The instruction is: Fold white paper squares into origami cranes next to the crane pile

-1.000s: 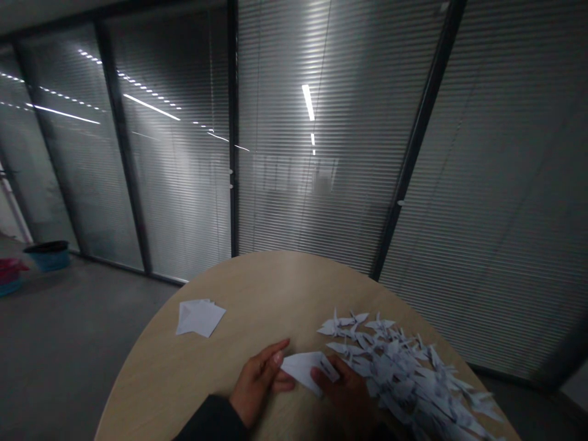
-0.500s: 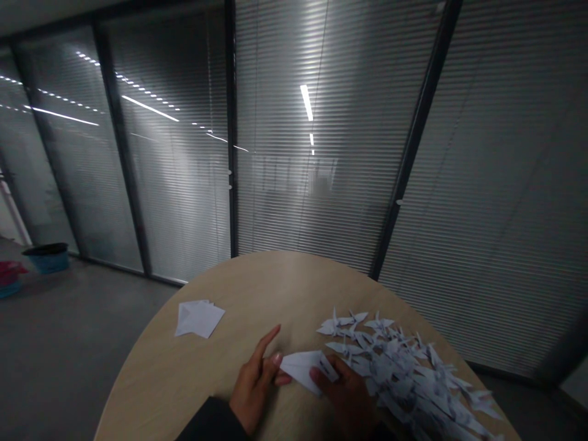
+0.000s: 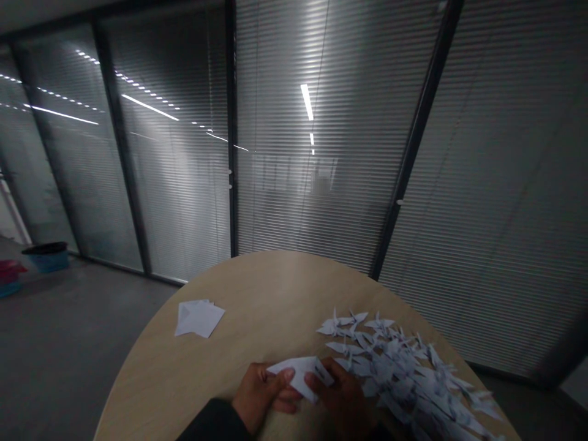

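Note:
A partly folded piece of white paper, with dark print near its right end, is held between both hands just above the near part of the table. My left hand pinches its left end, thumb on top and fingers curled beneath. At the other end my right hand grips the paper, its thumb pressed on the face. Right beside my right hand spreads a large heap of folded paper cranes. Farther off to the left lies a small stack of white paper sheets.
The round wooden table has its curved far edge close to a glass partition with blinds. On the floor at far left stand a blue tub with a dark rim and a pink and blue container.
My left hand has closed on the left end of the paper; its index finger, stretched out before, is now curled. The paper has tilted and shifted slightly. Stack and cranes are unchanged.

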The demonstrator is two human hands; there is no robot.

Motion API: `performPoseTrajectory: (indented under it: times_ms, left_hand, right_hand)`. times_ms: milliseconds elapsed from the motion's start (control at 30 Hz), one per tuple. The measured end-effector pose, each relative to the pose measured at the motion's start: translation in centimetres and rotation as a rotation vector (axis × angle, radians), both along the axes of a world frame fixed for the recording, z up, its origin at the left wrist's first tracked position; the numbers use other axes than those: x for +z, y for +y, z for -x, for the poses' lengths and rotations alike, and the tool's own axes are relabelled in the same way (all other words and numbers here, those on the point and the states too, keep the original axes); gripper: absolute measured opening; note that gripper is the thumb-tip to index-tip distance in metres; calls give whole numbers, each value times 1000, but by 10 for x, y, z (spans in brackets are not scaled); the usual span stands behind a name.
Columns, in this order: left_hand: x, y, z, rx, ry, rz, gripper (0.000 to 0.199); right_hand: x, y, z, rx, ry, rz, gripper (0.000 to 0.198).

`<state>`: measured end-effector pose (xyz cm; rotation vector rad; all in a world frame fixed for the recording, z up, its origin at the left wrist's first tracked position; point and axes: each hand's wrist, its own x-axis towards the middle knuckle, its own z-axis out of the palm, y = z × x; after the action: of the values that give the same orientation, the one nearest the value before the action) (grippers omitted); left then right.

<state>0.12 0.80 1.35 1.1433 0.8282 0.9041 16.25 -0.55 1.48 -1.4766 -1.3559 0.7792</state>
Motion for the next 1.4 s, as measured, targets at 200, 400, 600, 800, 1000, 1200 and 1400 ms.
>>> performPoseTrajectory:
  times_ms: [200, 400, 600, 800, 1000, 1200, 1400]
  left_hand:
    - [8, -3, 4, 69, 106, -143, 52]
    - [9, 0, 7, 128, 285, -258, 47]
    - [3, 5, 3, 136, 236, -135, 47]
    - [1, 7, 2, 139, 275, -85, 53]
    - [3, 8, 2, 105, 186, -51, 51]
    - [8, 3, 2, 108, 168, -66, 49]
    - [5, 4, -1, 91, 97, -17, 50]
  right_hand:
    - [-12, 2, 0, 83, 81, 17, 29]
    - [-12, 2, -1, 165, 91, 93, 30]
    - [-10, 2, -2, 161, -6, 80, 33]
    - [-20, 3, -3, 220, -20, 88, 41]
    - [-21, 4, -4, 230, 22, 91, 42]
    - [-18, 3, -3, 242, 26, 99, 42]
    - [-21, 4, -3, 175, -40, 72, 35]
